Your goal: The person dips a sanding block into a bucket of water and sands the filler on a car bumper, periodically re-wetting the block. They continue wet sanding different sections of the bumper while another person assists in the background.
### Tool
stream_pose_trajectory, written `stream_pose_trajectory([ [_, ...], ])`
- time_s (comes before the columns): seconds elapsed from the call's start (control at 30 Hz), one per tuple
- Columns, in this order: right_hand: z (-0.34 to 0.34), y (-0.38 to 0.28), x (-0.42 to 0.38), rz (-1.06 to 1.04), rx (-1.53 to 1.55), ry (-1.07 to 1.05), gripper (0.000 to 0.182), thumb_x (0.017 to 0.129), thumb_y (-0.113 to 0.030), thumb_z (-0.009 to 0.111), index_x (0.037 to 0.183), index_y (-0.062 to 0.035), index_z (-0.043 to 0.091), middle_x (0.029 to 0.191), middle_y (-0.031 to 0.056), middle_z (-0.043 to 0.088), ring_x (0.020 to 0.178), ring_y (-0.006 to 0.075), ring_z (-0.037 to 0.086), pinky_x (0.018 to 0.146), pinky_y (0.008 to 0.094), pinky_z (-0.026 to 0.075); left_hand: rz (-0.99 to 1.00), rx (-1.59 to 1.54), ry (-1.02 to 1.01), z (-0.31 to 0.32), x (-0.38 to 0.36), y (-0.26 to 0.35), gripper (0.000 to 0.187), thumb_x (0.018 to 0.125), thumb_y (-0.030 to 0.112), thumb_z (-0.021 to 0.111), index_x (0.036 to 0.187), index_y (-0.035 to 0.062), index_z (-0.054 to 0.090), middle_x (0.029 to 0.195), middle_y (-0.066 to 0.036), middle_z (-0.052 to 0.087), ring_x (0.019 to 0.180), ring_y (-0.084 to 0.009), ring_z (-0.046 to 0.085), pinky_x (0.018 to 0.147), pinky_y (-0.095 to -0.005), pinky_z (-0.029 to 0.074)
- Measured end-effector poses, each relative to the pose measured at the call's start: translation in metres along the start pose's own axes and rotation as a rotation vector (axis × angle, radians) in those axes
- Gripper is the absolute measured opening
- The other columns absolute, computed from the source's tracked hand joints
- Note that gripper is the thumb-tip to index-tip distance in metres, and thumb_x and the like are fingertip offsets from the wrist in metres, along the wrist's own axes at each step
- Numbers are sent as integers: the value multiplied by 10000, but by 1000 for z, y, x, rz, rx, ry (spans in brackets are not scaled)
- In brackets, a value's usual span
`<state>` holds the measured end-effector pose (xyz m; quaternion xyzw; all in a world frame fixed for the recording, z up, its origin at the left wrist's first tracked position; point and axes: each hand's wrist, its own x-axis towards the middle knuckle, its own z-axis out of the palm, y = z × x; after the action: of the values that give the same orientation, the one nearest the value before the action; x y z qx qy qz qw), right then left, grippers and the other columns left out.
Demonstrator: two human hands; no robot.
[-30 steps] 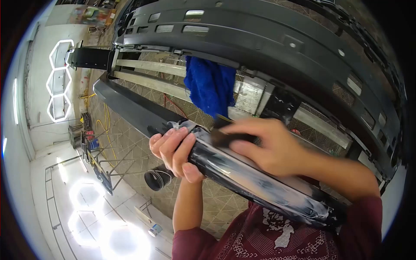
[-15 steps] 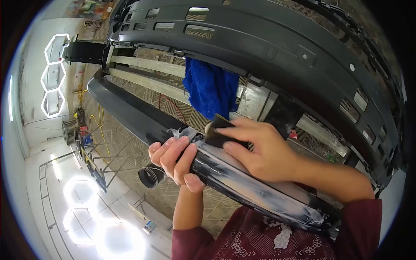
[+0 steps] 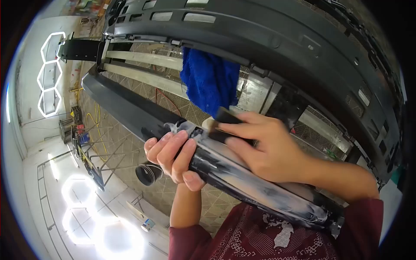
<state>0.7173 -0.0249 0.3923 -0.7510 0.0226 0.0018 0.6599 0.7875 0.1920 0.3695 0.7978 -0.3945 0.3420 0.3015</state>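
Observation:
A long black car trim piece (image 3: 125, 104) runs diagonally from the upper left to the lower right, close to my body. Its near half is smeared with whitish residue and has pale, dull patches. My left hand (image 3: 173, 156) is closed around its middle, fingers over the top edge. In my right hand (image 3: 268, 149) is a folded dark sheet of sandpaper (image 3: 225, 123), pinched between thumb and fingers and set against the trim just right of my left hand. A blue cloth (image 3: 209, 82) hangs behind the sandpaper.
A large black bumper (image 3: 260, 43) with rectangular slots lies across the far side. Pale rack bars (image 3: 147, 78) run beneath the parts. A black bucket (image 3: 148, 174) stands on the patterned floor, and a yellow hose (image 3: 96, 125) lies to the left.
My right hand and the sandpaper have shifted slightly right along the trim. My left hand keeps its grip. The view has moved a little.

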Motion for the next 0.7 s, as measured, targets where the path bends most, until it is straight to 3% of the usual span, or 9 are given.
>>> stream_pose_trajectory([
  [0.3,-3,6,-6,13,140,27,301,931,-136,688,1152,60,747,1000,268,690,839,398,709,766,438,555,1,43,-4,0,-1,-3,578,1071,433,224,1067,106,701,1102,-103,712,1092,-265,577,1126,-496,368],
  [0.33,-9,4,-2,-12,-41,-10,296,928,-138,691,1140,60,752,965,266,683,830,397,706,752,435,549,-10,51,36,3,-1,-3,577,1063,418,221,1015,116,710,1052,-89,718,1055,-254,579,1114,-480,380],
  [0.4,-1,5,0,-13,-21,24,292,926,-135,691,1134,59,753,960,264,682,824,399,703,747,433,548,-8,29,68,9,1,-1,580,1055,403,219,964,125,720,1002,-76,724,1018,-244,580,1103,-464,392],
  [0.5,0,8,0,-43,-27,5,281,923,-126,691,1125,59,751,947,258,679,810,406,688,746,445,540,48,1,30,4,-3,-7,583,1080,423,210,1082,105,698,1098,-102,712,1092,-263,581,1132,-499,370],
  [0.57,0,8,9,-48,16,-6,289,922,-124,694,1138,60,750,983,270,686,837,405,695,753,445,545,39,4,31,4,-3,-4,584,1079,431,212,1080,106,698,1098,-99,711,1098,-263,578,1132,-497,370],
  [0.63,-5,9,4,-37,39,22,293,921,-122,695,1144,60,749,1000,276,690,851,405,698,757,445,547,4,19,79,8,1,0,587,1046,410,206,986,125,716,997,-78,724,1025,-240,575,1116,-449,383],
  [0.7,-5,12,-5,-115,-16,41,288,916,-115,697,1136,63,748,994,268,690,856,395,700,745,450,543,3,5,65,5,-2,-2,582,1042,411,212,985,127,716,1008,-80,723,1023,-239,574,1119,-445,380],
])
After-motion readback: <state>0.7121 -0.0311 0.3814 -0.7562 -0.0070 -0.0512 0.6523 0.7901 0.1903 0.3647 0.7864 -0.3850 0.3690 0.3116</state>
